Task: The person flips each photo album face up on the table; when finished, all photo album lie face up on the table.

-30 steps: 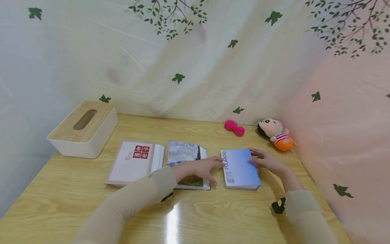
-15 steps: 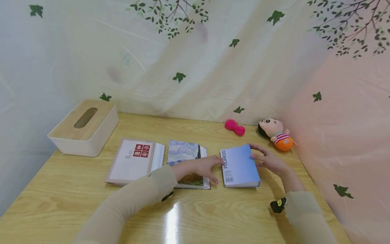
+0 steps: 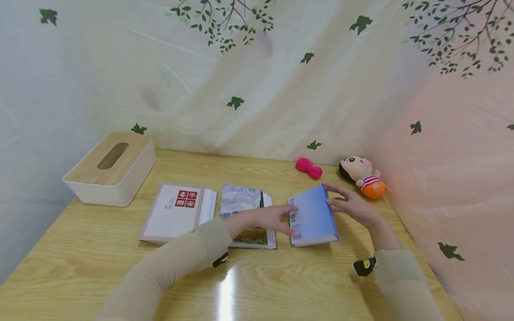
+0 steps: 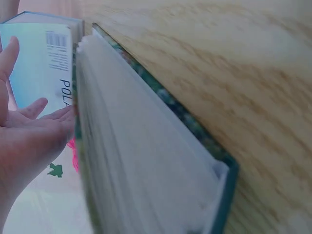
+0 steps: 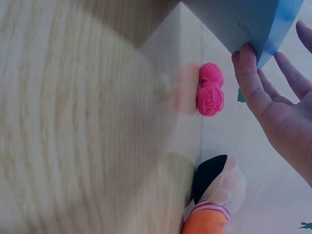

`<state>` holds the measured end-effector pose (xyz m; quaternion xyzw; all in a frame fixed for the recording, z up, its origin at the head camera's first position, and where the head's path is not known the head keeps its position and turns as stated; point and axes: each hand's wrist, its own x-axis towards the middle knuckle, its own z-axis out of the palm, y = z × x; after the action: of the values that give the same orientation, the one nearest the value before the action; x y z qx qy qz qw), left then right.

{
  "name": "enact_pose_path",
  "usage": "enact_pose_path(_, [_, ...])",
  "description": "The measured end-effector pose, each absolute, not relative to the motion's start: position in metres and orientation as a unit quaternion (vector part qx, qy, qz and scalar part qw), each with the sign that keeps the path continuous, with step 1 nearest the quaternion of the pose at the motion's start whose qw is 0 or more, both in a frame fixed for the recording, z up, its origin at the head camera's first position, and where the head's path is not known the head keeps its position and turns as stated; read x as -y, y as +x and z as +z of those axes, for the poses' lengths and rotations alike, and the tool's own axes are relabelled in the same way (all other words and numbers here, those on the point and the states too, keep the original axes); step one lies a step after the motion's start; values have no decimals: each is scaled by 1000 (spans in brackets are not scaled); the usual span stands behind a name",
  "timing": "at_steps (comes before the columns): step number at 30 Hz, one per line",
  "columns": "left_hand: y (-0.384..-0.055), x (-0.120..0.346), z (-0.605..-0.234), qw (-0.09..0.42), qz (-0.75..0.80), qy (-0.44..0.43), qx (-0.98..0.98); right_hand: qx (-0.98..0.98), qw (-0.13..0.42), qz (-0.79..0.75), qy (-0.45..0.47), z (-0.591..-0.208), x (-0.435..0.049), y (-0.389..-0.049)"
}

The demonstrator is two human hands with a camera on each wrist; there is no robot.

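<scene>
A blue book [image 3: 311, 214] printed POLAROID is tilted on the table, its right side raised and its left edge low. My right hand [image 3: 353, 207] holds the raised right edge; in the right wrist view, fingertips [image 5: 247, 58] touch the back cover near a corner. My left hand [image 3: 273, 220] touches the cover's left side with its fingers and thumb spread apart. Below my left forearm lies a book with a painted landscape cover [image 3: 241, 198], partly hidden by that arm. Its page edges [image 4: 131, 146] fill much of the left wrist view.
A white book with red character squares [image 3: 172, 211] lies at the left. Behind it stands a tissue box [image 3: 116, 178] with a wooden lid. Pink yarn [image 3: 308, 168] and a plush doll [image 3: 363, 177] sit near the back curtain [image 3: 257, 125].
The blue book went from lying flat to tilted, its right side rising with my right hand, which moved up and slightly left. My left fingers have shifted a little right onto the cover.
</scene>
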<state>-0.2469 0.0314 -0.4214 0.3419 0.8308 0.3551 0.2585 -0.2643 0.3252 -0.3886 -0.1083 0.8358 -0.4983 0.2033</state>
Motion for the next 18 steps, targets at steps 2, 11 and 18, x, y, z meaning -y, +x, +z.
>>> enact_pose_path(2, [-246,-31,-419,270,375,334,-821,-834,200,-500,-118,-385,-322,-265])
enact_pose_path(11, [-245,-32,-410,307,449,303,-783,-832,178,-502,-154,-379,-314,-263])
enact_pose_path(18, [-246,-32,-406,284,520,267,-761,-821,172,-516,-174,-376,-300,-257])
